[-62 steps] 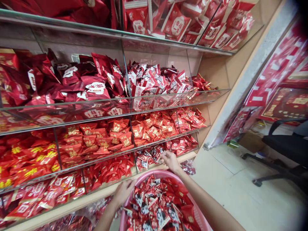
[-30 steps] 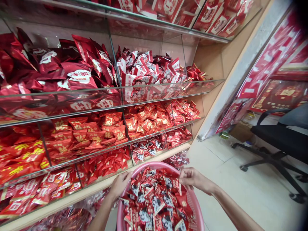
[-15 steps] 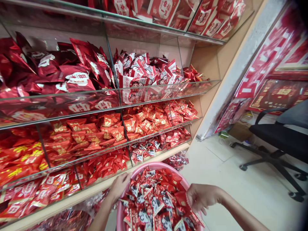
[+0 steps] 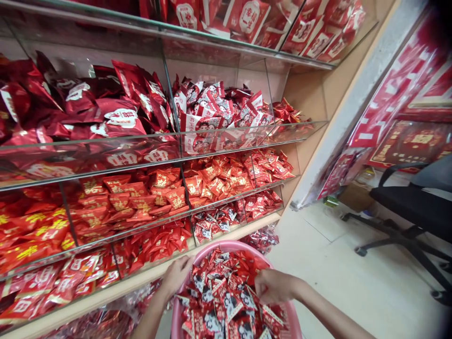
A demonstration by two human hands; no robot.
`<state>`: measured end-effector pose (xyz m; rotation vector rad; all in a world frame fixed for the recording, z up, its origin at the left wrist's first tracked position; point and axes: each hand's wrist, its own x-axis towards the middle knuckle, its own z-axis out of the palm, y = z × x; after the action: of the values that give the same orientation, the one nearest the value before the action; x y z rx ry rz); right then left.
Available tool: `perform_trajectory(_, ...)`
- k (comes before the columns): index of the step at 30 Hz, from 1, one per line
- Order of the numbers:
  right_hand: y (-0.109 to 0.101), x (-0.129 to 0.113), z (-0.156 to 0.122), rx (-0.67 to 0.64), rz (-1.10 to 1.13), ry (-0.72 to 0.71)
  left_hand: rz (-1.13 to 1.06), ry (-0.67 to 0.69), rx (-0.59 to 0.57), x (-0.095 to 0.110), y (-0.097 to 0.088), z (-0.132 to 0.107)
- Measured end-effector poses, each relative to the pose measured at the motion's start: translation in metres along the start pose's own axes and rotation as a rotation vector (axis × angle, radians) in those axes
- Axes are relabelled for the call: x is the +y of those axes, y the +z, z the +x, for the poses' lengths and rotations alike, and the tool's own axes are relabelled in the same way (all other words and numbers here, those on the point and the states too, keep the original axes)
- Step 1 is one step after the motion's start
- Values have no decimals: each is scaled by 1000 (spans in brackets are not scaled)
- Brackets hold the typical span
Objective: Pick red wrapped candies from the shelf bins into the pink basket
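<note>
while the left hand sits at the far left rim of the pink basket, its fingers are partly bent and lie against the outside there, beside the wooden shelf edge; whether they grip the rim, i cannot tell. the right hand is over the right side of the basket, its fingers curled inward and pointing down among the small red packets; the fingertips are hidden, so i cannot tell how far apart they are or whether they have hold of a packet. the basket stands at the near middle, just before the shelves, heaped with packets showing black-and-white figures. similar packets lie in a low compartment beyond it. a black chair stands far right.
</note>
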<state>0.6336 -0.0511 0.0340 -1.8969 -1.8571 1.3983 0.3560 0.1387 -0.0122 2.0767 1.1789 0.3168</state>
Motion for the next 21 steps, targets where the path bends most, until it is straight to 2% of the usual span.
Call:
perform_trajectory(5,-27,-38,20,352,-59,-157,-24,3,-10,0,-1,-1)
perform_trajectory(8,-39,-55,50,618,45,-230,-35,-13,-12,0,-1,-2)
perform_trajectory(11,-45,-68,87,819,77,-191,-36,-15,-9,-2,-1,-2)
perform_trajectory(16,-46,-92,134,858,-54,-2,-12,2,7,-7,3,0)
perform_trajectory(21,-39,-105,160,850,-69,137,-8,10,10,-11,5,2)
